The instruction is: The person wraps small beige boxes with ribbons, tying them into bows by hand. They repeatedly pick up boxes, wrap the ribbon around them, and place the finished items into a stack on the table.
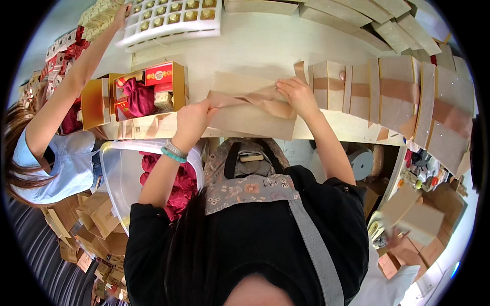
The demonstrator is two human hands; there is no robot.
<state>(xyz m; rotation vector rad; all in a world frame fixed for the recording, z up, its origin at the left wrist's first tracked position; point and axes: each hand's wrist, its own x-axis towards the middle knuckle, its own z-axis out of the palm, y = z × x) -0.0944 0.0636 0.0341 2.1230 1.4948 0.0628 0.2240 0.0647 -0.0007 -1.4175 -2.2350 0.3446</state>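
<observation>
A twisted rose-tan ribbon (249, 101) lies across a flat beige sheet or board (250, 126) on the pale table (245, 41). My left hand (192, 125) pinches the ribbon near the sheet's left edge. My right hand (298, 98) has fingers closed on the ribbon at the upper right of the sheet, and a tail of ribbon (299, 70) stands up beyond it. An open gold box (178, 84) with a dark red pouch (138, 96) and red packets sits left of my left hand.
A row of ribboned boxes (395, 92) lines the right, a white tray of bottles (171, 35) the back. A clear tub (116, 173) of red pouches sits below left. A co-worker (56, 168) reaches toward the tray; another person's hand (395, 238) is by cartons at lower right.
</observation>
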